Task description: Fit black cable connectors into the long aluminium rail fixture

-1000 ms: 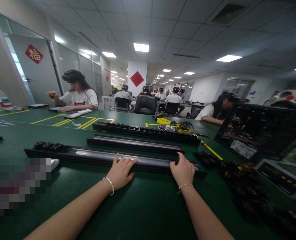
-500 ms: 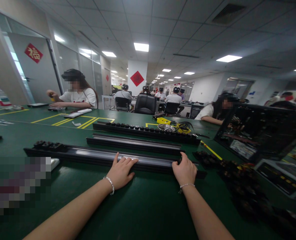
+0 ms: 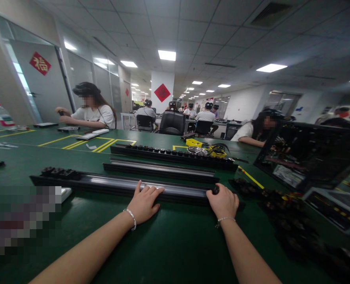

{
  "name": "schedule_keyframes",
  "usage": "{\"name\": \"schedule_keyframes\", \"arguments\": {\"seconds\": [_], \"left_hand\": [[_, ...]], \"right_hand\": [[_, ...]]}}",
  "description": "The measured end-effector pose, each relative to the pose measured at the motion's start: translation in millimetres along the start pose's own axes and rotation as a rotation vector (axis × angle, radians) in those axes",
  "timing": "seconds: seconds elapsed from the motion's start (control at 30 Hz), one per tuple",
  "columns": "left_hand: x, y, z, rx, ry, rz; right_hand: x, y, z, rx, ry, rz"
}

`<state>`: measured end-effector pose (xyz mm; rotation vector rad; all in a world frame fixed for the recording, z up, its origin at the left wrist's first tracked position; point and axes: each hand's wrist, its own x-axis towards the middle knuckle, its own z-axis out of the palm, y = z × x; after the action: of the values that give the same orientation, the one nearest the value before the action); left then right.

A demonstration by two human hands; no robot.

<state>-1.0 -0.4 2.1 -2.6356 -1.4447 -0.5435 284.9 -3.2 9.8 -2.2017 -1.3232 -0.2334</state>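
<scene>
A long black rail with a shiny inner channel lies across the table in front of me. My left hand rests on its middle, fingers spread over the near edge and channel. My right hand is at the rail's right end, fingers curled around a small black part, most of which is hidden. Several black blocks sit in the rail's left end. Behind it lie a shorter rail with a bare channel and another rail lined with small black parts.
Loose black parts are heaped at the right, near a grey metal box and an open computer case. Yellow trays and cables stand farther back. Co-workers sit across the green table, left and right.
My right hand has shifted slightly right and down along the rail's end, and the small black part shows more clearly between its fingers. My left hand stays in place.
</scene>
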Motion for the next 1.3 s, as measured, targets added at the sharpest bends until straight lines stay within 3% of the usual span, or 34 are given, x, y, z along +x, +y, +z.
{"name": "schedule_keyframes", "arguments": {"seconds": [0.43, 0.73, 1.3], "left_hand": [[0, -1, 0.1, -0.014, -0.001, 0.001], [-1, -2, 2.6, 0.003, 0.003, 0.003], [-1, -3, 2.2, -0.003, 0.014, 0.015]], "right_hand": [[-4, 15, -2, -0.069, -0.074, 0.06], [-4, 22, 4, -0.05, -0.024, 0.026], [1, 23, -5, -0.077, -0.099, 0.092]]}}
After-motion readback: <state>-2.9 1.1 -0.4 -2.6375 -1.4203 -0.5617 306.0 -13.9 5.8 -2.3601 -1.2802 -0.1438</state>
